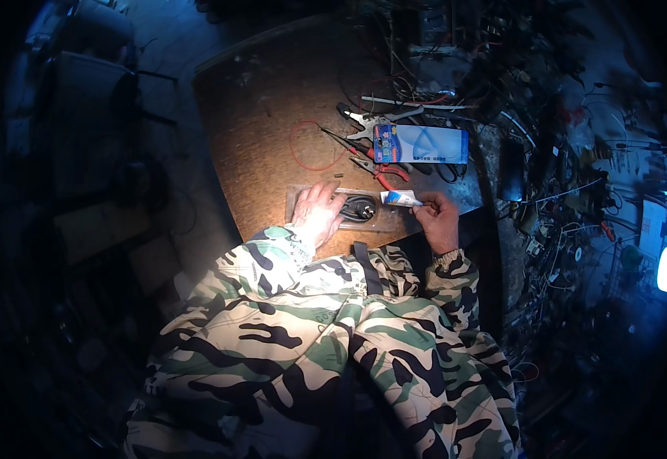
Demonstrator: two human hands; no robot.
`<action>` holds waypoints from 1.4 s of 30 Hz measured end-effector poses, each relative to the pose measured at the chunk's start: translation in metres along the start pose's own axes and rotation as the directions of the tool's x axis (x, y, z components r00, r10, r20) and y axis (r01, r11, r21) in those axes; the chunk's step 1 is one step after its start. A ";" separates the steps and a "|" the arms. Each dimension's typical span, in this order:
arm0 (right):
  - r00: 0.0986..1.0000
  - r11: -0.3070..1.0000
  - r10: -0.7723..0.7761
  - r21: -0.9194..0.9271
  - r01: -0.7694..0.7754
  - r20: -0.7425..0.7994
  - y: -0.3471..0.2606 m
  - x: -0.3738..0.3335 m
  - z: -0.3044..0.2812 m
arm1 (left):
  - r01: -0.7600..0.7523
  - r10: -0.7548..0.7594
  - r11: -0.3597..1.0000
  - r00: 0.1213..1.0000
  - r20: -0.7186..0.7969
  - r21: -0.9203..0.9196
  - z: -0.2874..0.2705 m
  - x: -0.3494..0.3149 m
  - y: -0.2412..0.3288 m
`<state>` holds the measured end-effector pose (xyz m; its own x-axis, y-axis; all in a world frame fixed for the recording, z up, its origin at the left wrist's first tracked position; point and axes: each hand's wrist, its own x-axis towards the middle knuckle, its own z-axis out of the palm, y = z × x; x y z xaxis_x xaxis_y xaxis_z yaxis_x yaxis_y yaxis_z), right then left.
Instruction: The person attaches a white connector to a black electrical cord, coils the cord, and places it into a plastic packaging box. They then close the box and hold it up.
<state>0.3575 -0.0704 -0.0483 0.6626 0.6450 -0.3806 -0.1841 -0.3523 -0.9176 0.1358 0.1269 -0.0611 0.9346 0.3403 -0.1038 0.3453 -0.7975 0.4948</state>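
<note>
A shallow clear plastic package (384, 222) lies near the table's front edge, with a coiled black cable (360, 208) in it. Metal prongs or tips show at the coil's right end. My left hand (319, 209) is over the package's left end, fingers bent on it and beside the coil; bright light washes out some detail. In my right hand (438, 220), thumb and fingers pinch a small white and blue printed card or packet (400, 198) just right of the cable. Its exact kind is unclear.
Beyond my hands lie red-handled pliers (383, 174), a grey-handled stripping tool (364, 121), a blue and white package (424, 145), a red wire loop (295, 145) and a dark phone-like slab (511, 170). Tangled wires and parts (555, 229) crowd the right side of the wooden table (253, 115).
</note>
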 end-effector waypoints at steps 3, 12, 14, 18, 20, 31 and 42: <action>0.990 0.890 -0.104 -0.437 0.133 0.090 -0.018 -0.019 0.000 | 0.009 -0.009 0.999 1.000 0.001 0.050 0.000 0.001 0.005; 0.878 0.628 -0.338 -0.614 0.478 0.338 -0.035 -0.036 0.013 | 0.142 -0.159 0.983 0.976 0.152 0.117 0.001 0.018 0.016; 0.876 0.617 -0.340 -0.622 0.482 0.342 -0.038 -0.038 0.017 | 0.167 -0.170 0.985 0.974 0.148 0.031 0.003 0.020 0.012; 0.862 0.580 -0.354 -0.638 0.506 0.363 -0.039 -0.040 0.020 | 0.174 -0.167 0.971 0.984 0.055 -0.166 0.012 0.012 0.001; 0.853 0.572 -0.374 -0.633 0.521 0.364 -0.046 -0.041 0.023 | 0.162 -0.163 0.964 0.987 0.012 -0.211 0.011 0.010 0.001; 0.855 0.537 -0.354 -0.666 0.518 0.380 -0.052 -0.046 0.027 | 0.202 -0.204 0.921 0.979 0.031 -0.334 0.013 0.006 -0.005; 0.836 0.623 -0.406 -0.558 0.549 0.369 0.002 -0.034 0.053 | 0.189 -0.187 0.938 0.982 0.035 -0.291 0.011 0.008 -0.001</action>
<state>0.2959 -0.0570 -0.0436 0.3609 0.9325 0.0123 0.6538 -0.2436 -0.7164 0.1438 0.1251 -0.0725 0.8559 0.4657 -0.2248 0.4758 -0.5388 0.6953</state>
